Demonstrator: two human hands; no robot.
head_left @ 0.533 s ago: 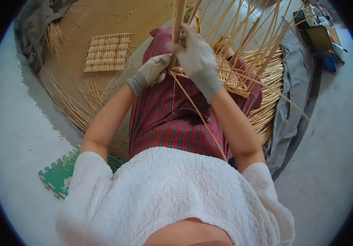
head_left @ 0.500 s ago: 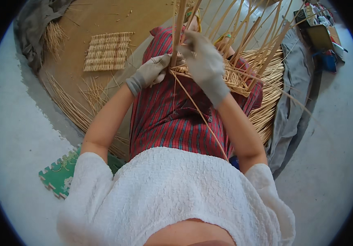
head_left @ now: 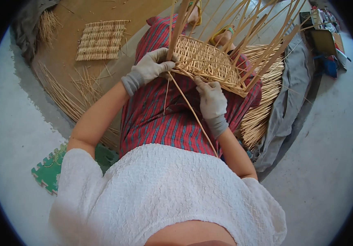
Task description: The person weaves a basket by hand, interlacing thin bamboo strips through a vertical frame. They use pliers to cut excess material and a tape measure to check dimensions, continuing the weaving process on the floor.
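Across the person's lap, on red striped cloth (head_left: 156, 123), sits a woven basket (head_left: 209, 61), flat base done, low rim, tilted down to the right. Tall upright stakes (head_left: 272, 58) fan up from its edges, mostly far side and right end. Left hand (head_left: 156, 65), gloved, is at the near-left corner, fingers curled around the foot of a wide flat stake (head_left: 177, 33). Right hand (head_left: 210, 95), gloved, is at the middle of the near rim, thumb and fingertips narrow, pinching the basket edge; exact strand under the fingers can't be told. One long loose strand (head_left: 190, 105) runs from the left corner down toward the white top (head_left: 164, 192).

Just beside the lap, right: thick layer of pale stems (head_left: 260, 110), then grey cloth (head_left: 285, 106). Beyond the knees, sandals (head_left: 220, 34). Left floor: small woven panel (head_left: 102, 41), scattered stems (head_left: 61, 96) below it, green foam mat (head_left: 47, 174) near the left elbow. Upper right, well apart: dark open case (head_left: 323, 42), contents too small to tell.
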